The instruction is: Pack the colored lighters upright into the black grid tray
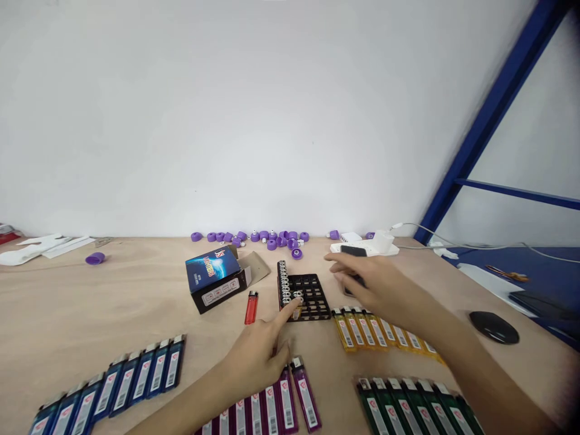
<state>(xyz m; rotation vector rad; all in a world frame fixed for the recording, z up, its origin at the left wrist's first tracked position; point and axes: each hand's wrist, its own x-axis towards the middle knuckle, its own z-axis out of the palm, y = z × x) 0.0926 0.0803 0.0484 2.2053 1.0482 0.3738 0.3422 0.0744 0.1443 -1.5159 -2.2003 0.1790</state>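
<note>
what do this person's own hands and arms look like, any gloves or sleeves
The left hand and right hand are bare: no gloves, rings or bracelets can be seen. Both forearms show bare too, with no sleeve or watch in view. The upper arms lie outside the picture.

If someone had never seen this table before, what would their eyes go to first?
Probably the bright rows of lighters: blue lighters on the left, purple lighters in front, green lighters on the right, yellow lighters just beyond those. Next, perhaps, the black tray in the middle, where the left hand points, or the little purple pieces near the wall.
</note>
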